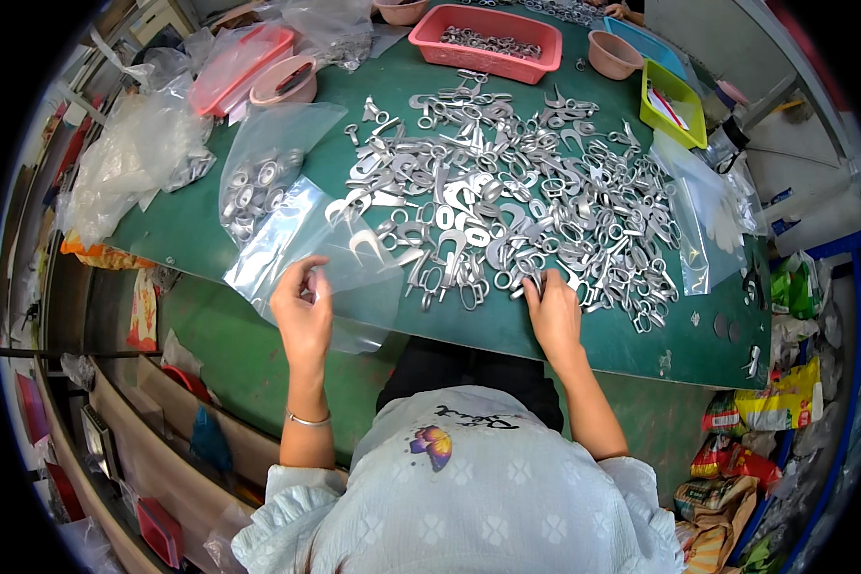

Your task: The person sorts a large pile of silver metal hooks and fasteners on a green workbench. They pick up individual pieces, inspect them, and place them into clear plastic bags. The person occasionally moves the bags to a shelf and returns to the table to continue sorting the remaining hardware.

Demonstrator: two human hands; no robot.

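A wide heap of small silver-grey metal parts (pixel 469 191), many with rings and hooked or forked ends, covers the middle of the green table (pixel 354 96). My right hand (pixel 553 311) is at the heap's near edge, its thumb and fingers closed on a small metal part. To the left, my left hand (pixel 303 304) is raised by the table edge with curled fingers; what lies in them is mostly hidden. Just beyond it lie clear plastic bags (pixel 282 239), partly under the hand. Another clear bag (pixel 258 196) behind them holds several rounded metal parts.
At the back stand a pink basin (pixel 536 65) with metal parts, a small round bowl (pixel 614 57) and a green basket (pixel 694 110). Crumpled bags (pixel 134 153) and a red tray (pixel 230 81) fill the left side. Flat clear bags (pixel 703 215) lie right of the heap.
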